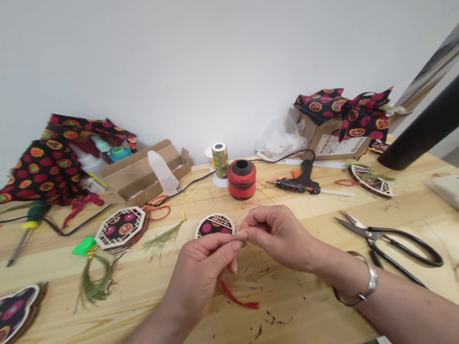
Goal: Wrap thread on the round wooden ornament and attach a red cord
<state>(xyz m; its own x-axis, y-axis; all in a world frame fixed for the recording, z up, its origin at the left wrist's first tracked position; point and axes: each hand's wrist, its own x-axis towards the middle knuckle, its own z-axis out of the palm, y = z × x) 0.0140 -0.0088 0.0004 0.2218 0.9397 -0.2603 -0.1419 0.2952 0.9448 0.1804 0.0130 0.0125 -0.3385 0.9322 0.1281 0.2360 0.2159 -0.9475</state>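
My left hand (207,268) is closed in a pinch on a red cord (240,300), whose loose tail hangs below the fingers. Fingertip to fingertip with it, my right hand (280,238) also pinches; whatever lies between its fingers is too small or hidden to make out. Just behind the fingers lies a round wooden-framed ornament (214,225) with dark patterned fabric, its lower part covered by my left hand. A spool of red cord (242,180) stands beyond my hands, beside a spool of gold thread (220,161).
Black-handled scissors (386,237) lie right of my right wrist. A glue gun (303,181) rests behind. To the left are an octagonal ornament (122,228), a green tassel (96,275), a screwdriver (27,233) and a cardboard box (142,176). A black tube (431,121) leans at right.
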